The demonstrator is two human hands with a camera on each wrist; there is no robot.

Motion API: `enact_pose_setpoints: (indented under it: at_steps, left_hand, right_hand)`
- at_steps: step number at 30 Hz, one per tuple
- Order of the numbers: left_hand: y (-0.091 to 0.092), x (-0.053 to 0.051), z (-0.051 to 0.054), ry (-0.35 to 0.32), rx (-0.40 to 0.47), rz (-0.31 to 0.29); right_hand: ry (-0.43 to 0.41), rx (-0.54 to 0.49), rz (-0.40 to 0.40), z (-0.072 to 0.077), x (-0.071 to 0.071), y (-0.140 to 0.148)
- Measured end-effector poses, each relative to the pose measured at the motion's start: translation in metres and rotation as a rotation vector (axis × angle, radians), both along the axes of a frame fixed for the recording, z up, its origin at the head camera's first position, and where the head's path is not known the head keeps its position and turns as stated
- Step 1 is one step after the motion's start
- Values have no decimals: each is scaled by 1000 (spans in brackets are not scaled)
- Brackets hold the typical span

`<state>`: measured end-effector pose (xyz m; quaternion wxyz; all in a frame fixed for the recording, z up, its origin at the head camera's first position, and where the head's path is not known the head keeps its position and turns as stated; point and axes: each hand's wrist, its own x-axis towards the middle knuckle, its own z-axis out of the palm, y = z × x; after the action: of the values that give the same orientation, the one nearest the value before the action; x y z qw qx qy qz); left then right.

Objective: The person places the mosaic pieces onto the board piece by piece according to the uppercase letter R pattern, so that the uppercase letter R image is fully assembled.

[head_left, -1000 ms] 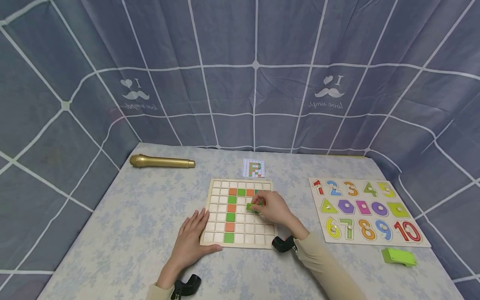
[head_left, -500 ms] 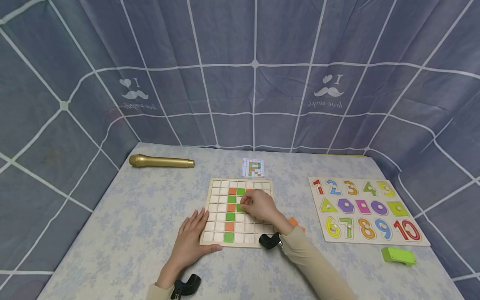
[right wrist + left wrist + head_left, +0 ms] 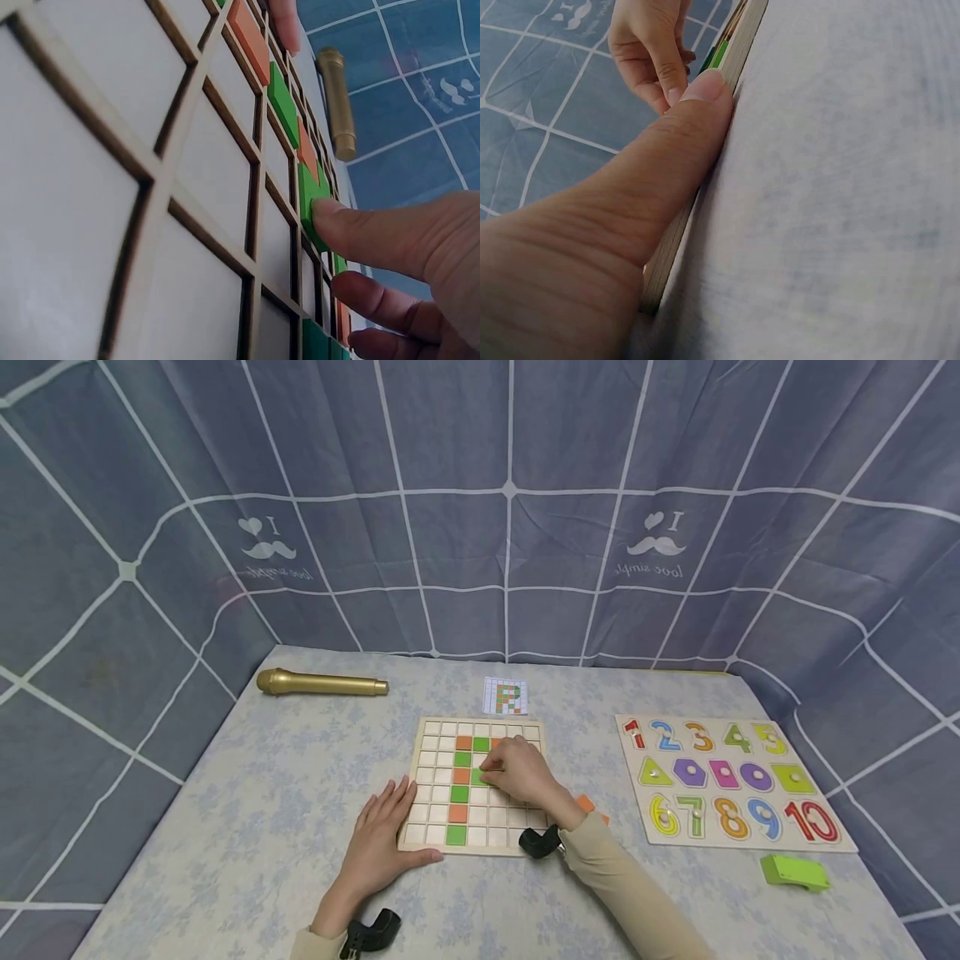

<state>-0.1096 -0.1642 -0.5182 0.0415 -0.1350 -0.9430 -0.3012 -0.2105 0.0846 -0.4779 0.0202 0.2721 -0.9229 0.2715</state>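
Note:
A wooden grid board (image 3: 491, 848) lies on the table, with orange and green square tiles forming a column and part of a top row. My right hand (image 3: 521, 770) is over the middle of the board and pinches a green tile (image 3: 306, 195) beside an orange tile (image 3: 306, 146) of that column. In the right wrist view the thumb lies against this tile's face. The right hand hides cells beneath it; a dark green tile (image 3: 315, 343) shows below it in that view. My left hand (image 3: 378, 831) rests at the board's lower left corner, fingers along its left side, thumb at the front edge.
A small pattern card (image 3: 506, 696) lies behind the board. Orange tiles (image 3: 587, 805) sit right of it, partly behind the right wrist. A number-and-shape puzzle (image 3: 731, 781), a green block (image 3: 795, 872) and a gold microphone (image 3: 322, 682) are farther out.
My right hand has moved left across the board with the green tile, to beside the tile column, and stays there over the last half second. Orange tiles have come into view at the right. The left hand stays put.

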Motion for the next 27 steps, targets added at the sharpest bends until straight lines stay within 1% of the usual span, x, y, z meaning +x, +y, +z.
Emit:
enact_pose_setpoints:
  at_steps: [7,13,18,21,24,27]
  left_hand:
    - [0,0,-1,4,-5,1]
    - [1,0,-2,10,-3,2]
    - [1,0,-3,8,-6,6]
    - [1,0,-3,4,-10,4]
    - [1,0,-2,7,-6,2]
    - [1,0,-1,15,-3,1]
  right_hand:
    - [81,26,40,-1,0,5]
    - [56,-13,72,-1,3,10]
    - [44,-20,105,-4,5,14]
    - [33,-38,91,-4,8,19]
    - [27,-77,49,-2,12,26]
    - [40,-115,13,1,16,35]
